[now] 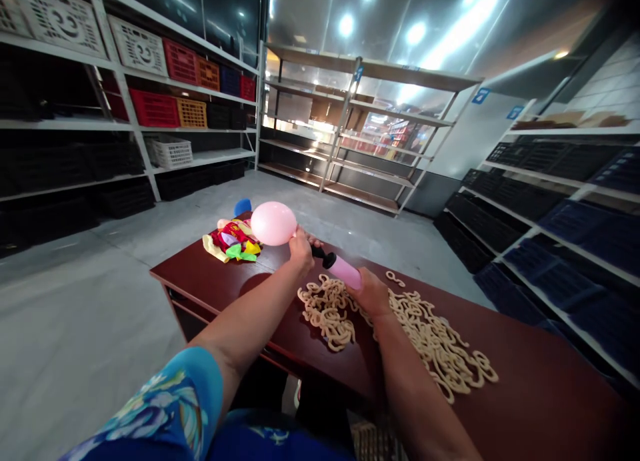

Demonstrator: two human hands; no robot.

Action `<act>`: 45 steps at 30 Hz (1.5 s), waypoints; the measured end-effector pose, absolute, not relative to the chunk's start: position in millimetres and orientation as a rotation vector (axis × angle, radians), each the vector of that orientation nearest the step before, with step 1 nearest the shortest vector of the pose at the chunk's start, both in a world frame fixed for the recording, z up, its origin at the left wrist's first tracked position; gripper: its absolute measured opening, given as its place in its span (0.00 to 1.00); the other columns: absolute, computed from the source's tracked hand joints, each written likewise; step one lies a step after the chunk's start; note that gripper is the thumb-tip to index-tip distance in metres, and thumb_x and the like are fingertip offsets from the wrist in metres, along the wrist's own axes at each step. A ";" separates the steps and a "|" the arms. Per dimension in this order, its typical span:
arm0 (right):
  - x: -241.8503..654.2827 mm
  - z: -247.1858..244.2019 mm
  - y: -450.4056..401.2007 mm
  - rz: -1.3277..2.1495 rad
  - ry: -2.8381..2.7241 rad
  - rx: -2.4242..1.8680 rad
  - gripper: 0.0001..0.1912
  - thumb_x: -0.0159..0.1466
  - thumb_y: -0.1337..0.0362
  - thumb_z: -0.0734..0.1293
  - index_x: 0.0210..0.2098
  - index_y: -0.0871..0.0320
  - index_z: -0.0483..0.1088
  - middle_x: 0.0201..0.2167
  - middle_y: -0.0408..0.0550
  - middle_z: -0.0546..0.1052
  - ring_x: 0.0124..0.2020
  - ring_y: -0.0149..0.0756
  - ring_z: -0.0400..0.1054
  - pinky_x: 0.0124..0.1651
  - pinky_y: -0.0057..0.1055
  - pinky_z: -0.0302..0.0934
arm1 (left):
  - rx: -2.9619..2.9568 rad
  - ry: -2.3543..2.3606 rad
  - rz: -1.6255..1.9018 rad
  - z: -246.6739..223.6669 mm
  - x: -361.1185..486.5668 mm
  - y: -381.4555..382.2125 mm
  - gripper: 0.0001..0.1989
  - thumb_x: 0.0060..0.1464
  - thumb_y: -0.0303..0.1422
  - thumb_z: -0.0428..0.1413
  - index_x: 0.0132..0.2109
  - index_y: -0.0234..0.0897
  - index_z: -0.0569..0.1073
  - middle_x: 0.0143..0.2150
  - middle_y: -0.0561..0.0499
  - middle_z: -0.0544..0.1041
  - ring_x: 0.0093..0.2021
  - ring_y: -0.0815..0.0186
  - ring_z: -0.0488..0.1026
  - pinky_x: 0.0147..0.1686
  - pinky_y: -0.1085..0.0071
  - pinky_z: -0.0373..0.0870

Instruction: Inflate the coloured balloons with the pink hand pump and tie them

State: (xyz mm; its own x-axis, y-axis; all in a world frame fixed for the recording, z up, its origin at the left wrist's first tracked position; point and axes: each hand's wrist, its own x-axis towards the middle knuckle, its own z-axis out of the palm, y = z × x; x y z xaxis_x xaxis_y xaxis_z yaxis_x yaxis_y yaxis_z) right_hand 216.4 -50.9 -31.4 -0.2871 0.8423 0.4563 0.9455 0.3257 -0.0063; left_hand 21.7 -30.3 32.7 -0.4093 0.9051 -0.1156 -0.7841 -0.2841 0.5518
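Note:
A partly inflated pink balloon (273, 223) sits on the black nozzle end of a pink hand pump (345, 272). My left hand (301, 249) is closed around the balloon's neck at the nozzle. My right hand (371, 293) grips the far end of the pump's pink barrel. Both hands are above a dark red-brown table (280, 307). Beneath and beside the pump lie piles of beige curled, rope-like pieces (425, 334). Left of the balloon is a heap of uninflated balloons (235, 237) in red, green, yellow and other colours.
A blue rounded object (243, 207) stands at the table's far left corner. White shelves with coloured crates (155, 107) line the left wall. More shelving (345, 127) stands at the back, and racks of dark crates (565, 227) rise on the right. Grey floor surrounds the table.

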 end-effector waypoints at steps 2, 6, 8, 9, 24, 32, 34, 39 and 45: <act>221.5 -32.2 -50.3 -0.346 -2.203 -1.563 0.16 0.56 0.55 0.62 0.40 0.57 0.64 0.34 0.47 0.72 0.37 0.36 0.66 0.35 0.28 0.53 | 0.270 0.692 1.867 39.2 16.6 -23.7 0.17 0.55 0.39 0.47 0.23 0.39 0.51 0.13 0.60 0.52 0.12 0.74 0.56 0.19 0.73 0.63; 234.2 -33.3 -41.3 -0.306 -2.120 -1.587 0.17 0.55 0.57 0.63 0.42 0.56 0.64 0.36 0.46 0.72 0.39 0.36 0.66 0.36 0.28 0.54 | 0.262 0.745 1.906 63.3 -18.3 -5.8 0.15 0.54 0.37 0.47 0.24 0.38 0.52 0.13 0.60 0.52 0.12 0.74 0.56 0.18 0.75 0.62; 238.0 -34.4 -35.6 -0.300 -2.089 -1.615 0.17 0.53 0.57 0.64 0.41 0.56 0.64 0.36 0.46 0.72 0.39 0.37 0.66 0.36 0.28 0.54 | 0.258 0.745 1.961 73.6 -37.0 2.4 0.15 0.54 0.36 0.47 0.24 0.38 0.51 0.13 0.61 0.52 0.11 0.74 0.55 0.18 0.75 0.61; 238.4 -35.4 -33.4 -0.301 -2.079 -1.630 0.17 0.53 0.57 0.65 0.41 0.56 0.64 0.36 0.46 0.72 0.39 0.37 0.66 0.36 0.28 0.54 | 0.253 0.741 1.986 76.8 -43.6 5.4 0.15 0.54 0.36 0.47 0.24 0.38 0.52 0.13 0.61 0.51 0.11 0.74 0.55 0.18 0.75 0.61; 223.6 -32.8 -48.6 -0.234 -2.052 -1.663 0.18 0.54 0.53 0.64 0.40 0.55 0.64 0.32 0.46 0.74 0.33 0.37 0.68 0.32 0.28 0.52 | 0.338 0.753 1.829 64.7 35.4 -3.8 0.18 0.54 0.39 0.47 0.23 0.39 0.49 0.13 0.60 0.50 0.11 0.74 0.53 0.15 0.74 0.59; 236.6 -25.8 -39.2 -0.112 -2.048 -1.713 0.17 0.54 0.56 0.65 0.42 0.55 0.63 0.35 0.45 0.73 0.36 0.36 0.67 0.32 0.27 0.52 | 0.351 0.744 1.968 100.9 -32.1 17.2 0.16 0.54 0.38 0.46 0.23 0.39 0.50 0.14 0.60 0.49 0.11 0.74 0.53 0.16 0.75 0.58; 234.7 -28.5 -39.1 -0.122 -2.068 -1.750 0.17 0.53 0.57 0.65 0.40 0.56 0.63 0.35 0.45 0.73 0.35 0.36 0.68 0.31 0.27 0.51 | 0.329 0.740 1.984 92.9 -27.8 13.6 0.17 0.54 0.39 0.46 0.23 0.39 0.50 0.14 0.60 0.50 0.11 0.74 0.53 0.15 0.75 0.58; 226.8 -32.7 -44.7 -0.175 -2.136 -1.706 0.18 0.53 0.54 0.65 0.39 0.56 0.63 0.34 0.46 0.73 0.34 0.37 0.68 0.30 0.28 0.49 | 0.280 0.763 1.924 59.0 21.7 -4.0 0.17 0.53 0.38 0.48 0.23 0.39 0.50 0.14 0.60 0.50 0.12 0.75 0.52 0.15 0.76 0.58; 226.3 -31.8 -47.4 -0.181 -2.105 -1.650 0.18 0.54 0.53 0.64 0.40 0.55 0.63 0.34 0.45 0.74 0.34 0.37 0.68 0.31 0.28 0.51 | 0.300 0.790 1.822 60.0 38.9 -8.7 0.17 0.53 0.38 0.48 0.23 0.39 0.49 0.14 0.60 0.50 0.11 0.74 0.53 0.15 0.74 0.59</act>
State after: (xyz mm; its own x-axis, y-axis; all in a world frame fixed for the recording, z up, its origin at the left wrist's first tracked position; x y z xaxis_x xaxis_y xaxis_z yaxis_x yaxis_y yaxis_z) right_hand 226.3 -47.4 -31.8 -0.1777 0.8863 0.4277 0.9462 0.2733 -0.1731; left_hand 38.9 -8.7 60.0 -0.3916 0.9055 -0.1636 -0.7384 -0.2031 0.6430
